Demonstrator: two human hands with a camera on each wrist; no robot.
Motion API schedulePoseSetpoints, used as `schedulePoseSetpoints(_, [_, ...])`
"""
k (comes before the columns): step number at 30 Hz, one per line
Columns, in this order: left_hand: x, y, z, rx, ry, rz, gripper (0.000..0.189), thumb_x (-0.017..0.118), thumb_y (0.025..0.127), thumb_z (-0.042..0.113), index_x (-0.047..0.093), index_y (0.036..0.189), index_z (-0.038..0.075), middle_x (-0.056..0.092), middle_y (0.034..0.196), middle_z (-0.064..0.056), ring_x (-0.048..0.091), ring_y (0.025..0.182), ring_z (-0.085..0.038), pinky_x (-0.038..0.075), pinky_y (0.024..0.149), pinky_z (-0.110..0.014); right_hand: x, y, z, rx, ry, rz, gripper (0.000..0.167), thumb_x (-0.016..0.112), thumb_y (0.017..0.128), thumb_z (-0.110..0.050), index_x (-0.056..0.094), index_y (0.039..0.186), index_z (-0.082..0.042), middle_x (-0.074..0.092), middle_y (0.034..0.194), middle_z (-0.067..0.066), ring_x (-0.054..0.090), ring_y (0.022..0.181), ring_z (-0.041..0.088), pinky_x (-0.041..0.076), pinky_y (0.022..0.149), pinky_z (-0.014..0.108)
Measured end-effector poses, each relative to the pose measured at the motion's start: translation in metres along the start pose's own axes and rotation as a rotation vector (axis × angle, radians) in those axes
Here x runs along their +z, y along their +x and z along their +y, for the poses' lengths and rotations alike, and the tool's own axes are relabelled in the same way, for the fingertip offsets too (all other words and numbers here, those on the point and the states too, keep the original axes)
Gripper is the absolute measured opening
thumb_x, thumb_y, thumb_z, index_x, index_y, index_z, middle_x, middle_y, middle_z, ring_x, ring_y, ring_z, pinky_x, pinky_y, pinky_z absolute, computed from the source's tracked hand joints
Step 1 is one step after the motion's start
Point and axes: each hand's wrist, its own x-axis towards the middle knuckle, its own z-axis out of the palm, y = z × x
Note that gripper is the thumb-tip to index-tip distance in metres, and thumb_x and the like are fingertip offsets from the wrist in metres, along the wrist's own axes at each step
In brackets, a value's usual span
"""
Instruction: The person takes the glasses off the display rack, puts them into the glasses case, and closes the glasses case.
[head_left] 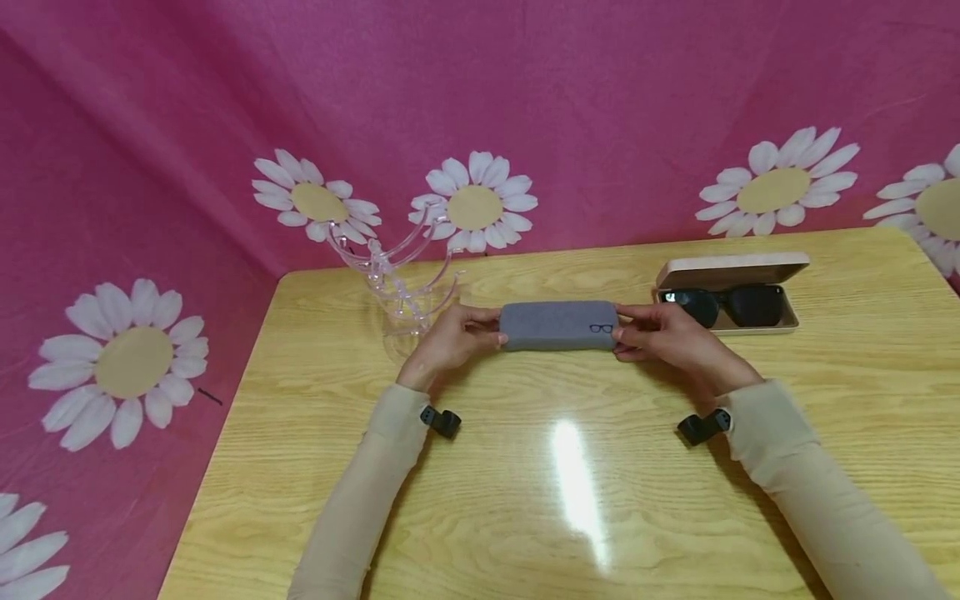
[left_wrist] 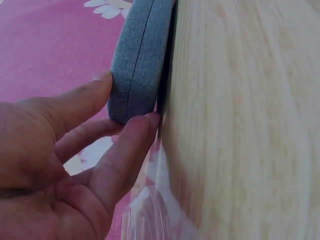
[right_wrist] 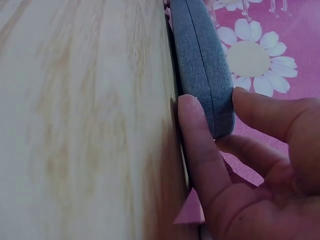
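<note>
A grey-blue glasses case [head_left: 558, 325] with a small glasses print lies lengthwise between my two hands, its lid closed. My left hand [head_left: 452, 343] pinches the left end between thumb and fingers. At the opposite end, my right hand [head_left: 667, 337] holds the case the same way. Both wrist views show the seam along the fabric side of the glasses case [left_wrist: 137, 65], with fingertips [right_wrist: 190, 106] at its lower edge by the tabletop. A dark shadow runs beneath it; whether it touches the wood I cannot tell.
Right of the case, an open glasses case [head_left: 733, 265] holds dark sunglasses [head_left: 756, 306]. A clear stand with curved arms [head_left: 397, 287] stands close behind my left hand. The wooden table [head_left: 517, 483] meets a pink flowered cloth [head_left: 600, 125] at the back and left.
</note>
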Motion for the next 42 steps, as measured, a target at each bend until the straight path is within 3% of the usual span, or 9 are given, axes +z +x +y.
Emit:
schedulePoseSetpoints(5, [0.0, 0.001, 0.002, 0.003, 0.02, 0.016, 0.045, 0.072, 0.098, 0.01, 0.063, 0.141, 0.002, 0.071, 0.135, -0.019, 0.072, 0.117, -0.031, 0.06, 0.099, -0.037, 0.003, 0.002, -0.001, -0.03, -0.009, 0.019, 0.061, 0.052, 0.108, -0.005, 0.023, 0.161, 0.009, 0.059, 0.135, 0.034, 0.072, 0.092, -0.001, 0.063, 0.087, 0.023])
schedulePoseSetpoints(14, [-0.001, 0.0, 0.007, -0.022, 0.091, 0.058, 0.045, 0.07, 0.101, 0.013, 0.062, 0.143, 0.0, 0.073, 0.13, -0.02, 0.072, 0.116, -0.032, 0.06, 0.099, -0.041, 0.008, 0.004, -0.007, -0.045, 0.042, 0.022, 0.066, 0.054, 0.107, -0.006, 0.021, 0.162, 0.009, 0.059, 0.124, 0.019, 0.07, 0.096, -0.001, 0.061, 0.092, 0.021])
schedulePoseSetpoints(24, [0.003, -0.003, 0.014, -0.07, 0.083, 0.075, 0.056, 0.071, 0.1, 0.031, 0.058, 0.148, 0.004, 0.065, 0.145, -0.016, 0.067, 0.127, -0.029, 0.056, 0.107, -0.045, -0.012, -0.016, -0.011, -0.047, 0.048, 0.048, 0.061, 0.053, 0.11, -0.014, 0.026, 0.162, 0.004, 0.058, 0.123, 0.01, 0.073, 0.106, 0.006, 0.061, 0.096, 0.026])
schedulePoseSetpoints(32, [0.005, -0.006, 0.022, -0.02, 0.149, 0.129, 0.061, 0.072, 0.099, 0.036, 0.055, 0.152, 0.011, 0.064, 0.147, -0.013, 0.064, 0.134, -0.029, 0.052, 0.113, -0.049, -0.027, -0.028, -0.012, -0.04, -0.043, 0.086, 0.059, 0.055, 0.109, -0.019, 0.034, 0.159, 0.003, 0.069, 0.117, -0.005, 0.072, 0.102, 0.002, 0.063, 0.09, 0.026])
schedulePoseSetpoints(35, [0.006, -0.006, 0.026, 0.029, 0.167, 0.167, 0.058, 0.071, 0.1, 0.036, 0.056, 0.151, 0.012, 0.062, 0.149, -0.011, 0.06, 0.138, -0.029, 0.05, 0.115, -0.05, -0.029, -0.032, -0.011, -0.042, -0.063, 0.096, 0.058, 0.055, 0.109, -0.019, 0.034, 0.158, 0.004, 0.069, 0.113, -0.009, 0.072, 0.101, 0.001, 0.063, 0.089, 0.025])
schedulePoseSetpoints(38, [0.01, -0.007, 0.031, 0.083, 0.138, 0.201, 0.052, 0.069, 0.102, 0.032, 0.059, 0.149, 0.012, 0.061, 0.15, -0.01, 0.057, 0.14, -0.028, 0.05, 0.116, -0.049, -0.032, -0.039, -0.009, -0.056, -0.082, 0.108, 0.057, 0.054, 0.11, -0.019, 0.035, 0.158, 0.004, 0.069, 0.111, -0.013, 0.072, 0.1, 0.0, 0.063, 0.088, 0.025])
schedulePoseSetpoints(42, [0.016, -0.008, 0.039, 0.144, 0.013, 0.205, 0.045, 0.068, 0.103, 0.026, 0.061, 0.145, 0.011, 0.063, 0.147, -0.01, 0.059, 0.138, -0.027, 0.054, 0.112, -0.044, -0.04, -0.048, -0.004, -0.094, -0.11, 0.135, 0.054, 0.051, 0.111, -0.019, 0.035, 0.156, 0.006, 0.069, 0.109, -0.018, 0.074, 0.098, 0.001, 0.064, 0.085, 0.025])
